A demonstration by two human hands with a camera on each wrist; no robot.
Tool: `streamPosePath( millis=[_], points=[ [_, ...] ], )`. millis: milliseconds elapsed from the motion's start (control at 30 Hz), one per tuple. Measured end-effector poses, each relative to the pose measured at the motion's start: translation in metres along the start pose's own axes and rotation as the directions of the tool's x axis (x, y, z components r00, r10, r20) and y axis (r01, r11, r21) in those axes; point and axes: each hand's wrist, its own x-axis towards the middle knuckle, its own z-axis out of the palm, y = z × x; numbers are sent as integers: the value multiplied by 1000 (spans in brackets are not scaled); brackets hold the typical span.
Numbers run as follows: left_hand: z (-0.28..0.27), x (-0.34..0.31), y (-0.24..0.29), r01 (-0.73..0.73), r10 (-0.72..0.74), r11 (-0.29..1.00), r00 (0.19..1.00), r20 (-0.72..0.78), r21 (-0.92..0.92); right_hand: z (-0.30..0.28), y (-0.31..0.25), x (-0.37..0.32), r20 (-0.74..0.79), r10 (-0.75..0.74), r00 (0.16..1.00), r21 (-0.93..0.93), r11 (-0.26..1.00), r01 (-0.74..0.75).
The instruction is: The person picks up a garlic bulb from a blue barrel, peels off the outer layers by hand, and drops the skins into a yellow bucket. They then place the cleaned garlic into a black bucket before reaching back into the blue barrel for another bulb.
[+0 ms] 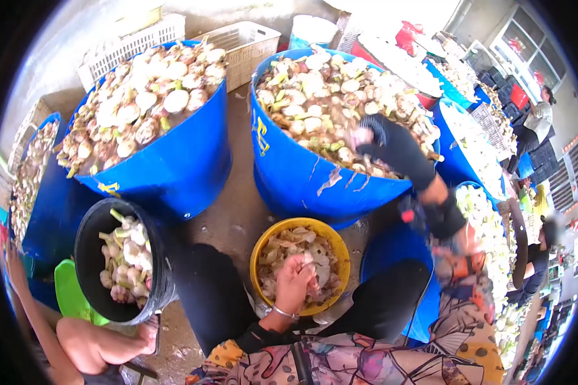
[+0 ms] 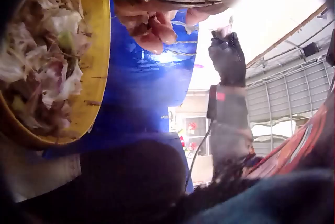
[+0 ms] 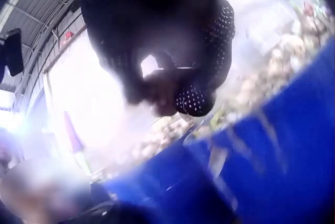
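My left hand (image 1: 293,282) is over the yellow bucket (image 1: 261,232), its fingers curled. A pale flake of garlic skin (image 2: 183,26) shows between its fingers and thumb in the left wrist view. Papery garlic peelings (image 2: 49,62) lie in that bucket. My right hand (image 1: 398,151), in a black dotted glove, reaches over the blue tub (image 1: 315,186) heaped with garlic bulbs (image 1: 311,83). Its fingers grip a pinkish garlic bulb (image 1: 361,136), mostly covered by the glove in the right wrist view.
Another blue tub (image 1: 192,154) of garlic stands at the left. In front of it a black bucket (image 1: 87,237) holds trimmed bulbs, beside a green basin (image 1: 67,289) and another person's leg (image 1: 99,340). Pale crates (image 1: 241,54) stand behind; garlic heaps and people fill the right side.
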Motion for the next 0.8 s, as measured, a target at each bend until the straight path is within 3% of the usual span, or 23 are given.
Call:
streamPosePath(
  millis=[33,67,133,167,200,300,333,433,467,567,600,700,800],
  points=[
    [1,-1,5,-24,25,999,1000,13,-22,15,-16,-22,-16,-84,996,123,989,85],
    [4,-2,10,-42,43,998,999,20,-43,30,-39,-46,46,29,999,237,971,-39],
    [9,-11,17,-90,94,993,994,57,-73,82,-53,-87,26,-3,1000,500,866,-10],
    [10,-13,21,-132,140,988,986,92,-82,97,-69,-104,36,46,998,481,875,-58],
    [8,-14,22,-83,102,984,988,116,-156,111,-80,-119,16,55,998,454,889,-56],
    [12,-19,25,-11,20,976,999,39,-217,152,-91,-153,-69,36,997,330,944,-12],
    [-5,-15,17,9,-8,998,1000,11,-63,161,-91,-161,-104,21,994,272,962,8],
    [-8,-9,3,-18,14,998,998,-65,-63,163,-85,-175,-9,-70,998,192,979,70],
    [-2,-10,0,-8,-19,976,992,-122,-218,156,-81,-179,98,-77,992,205,977,55],
    [-13,-8,-5,21,-24,992,999,-23,-125,141,-70,-181,104,19,994,439,896,-63],
    [-12,-8,-5,-11,8,991,1000,-16,-133,133,-69,-179,117,58,991,403,910,-101],
    [-12,-8,-5,-17,15,998,999,-31,-60,129,-62,-186,326,267,907,453,798,-398],
    [-11,-9,-3,-28,27,999,999,-32,-28,138,-69,-192,225,163,961,447,859,-250]
  ],
)
